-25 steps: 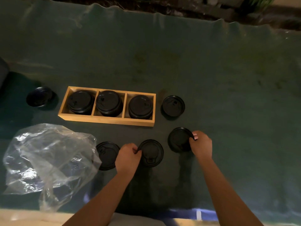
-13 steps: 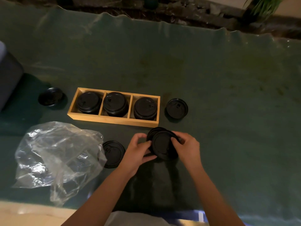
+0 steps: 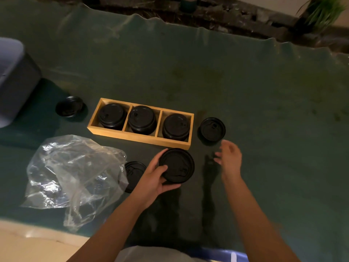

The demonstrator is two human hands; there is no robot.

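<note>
Just in front of the wooden tray (image 3: 139,138), your left hand (image 3: 153,179) grips a black cup lid (image 3: 177,165), perhaps two stacked; your right hand (image 3: 229,157) hovers near the tray's right corner, fingers loosely spread, empty.

Bare left hand (image 3: 153,179), bare right hand (image 3: 230,158), bare forearms (image 3: 117,221), grey garment (image 3: 151,255)

Hands before the wooden tray (image 3: 139,138)
Left hand (image 3: 153,178) grips a lid (image 3: 177,165) — fingers curled; right hand (image 3: 229,157) relaxed, empty

Crumpled plastic bag (image 3: 75,176), grey bin (image 3: 13,87)
</note>
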